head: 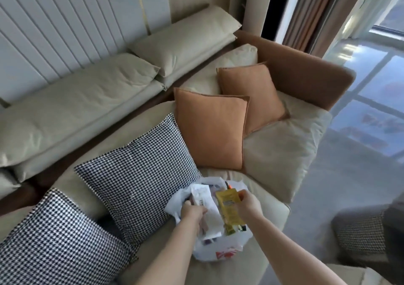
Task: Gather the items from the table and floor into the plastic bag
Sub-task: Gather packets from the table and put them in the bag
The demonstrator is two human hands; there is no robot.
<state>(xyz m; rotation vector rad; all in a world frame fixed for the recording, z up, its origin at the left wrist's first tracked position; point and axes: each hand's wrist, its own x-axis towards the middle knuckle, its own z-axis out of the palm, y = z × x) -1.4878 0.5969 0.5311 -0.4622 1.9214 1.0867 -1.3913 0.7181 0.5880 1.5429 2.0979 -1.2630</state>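
On the sofa seat (273, 153), between a checked cushion (140, 171) and the floor (360, 153), sits the plastic bag (220, 247). The left hand (192, 213) pinches its rim beside a white packet (205, 199); the right hand (249, 201) grips a yellow packet (229, 208) standing in the bag.

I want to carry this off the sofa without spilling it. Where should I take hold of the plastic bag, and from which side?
Probably grip the bag at its open top rim, gathering both sides together from above. It sits mouth up on the sofa, full, with a yellow packet and white packet sticking out; a grab low on its soft side could tip them out.
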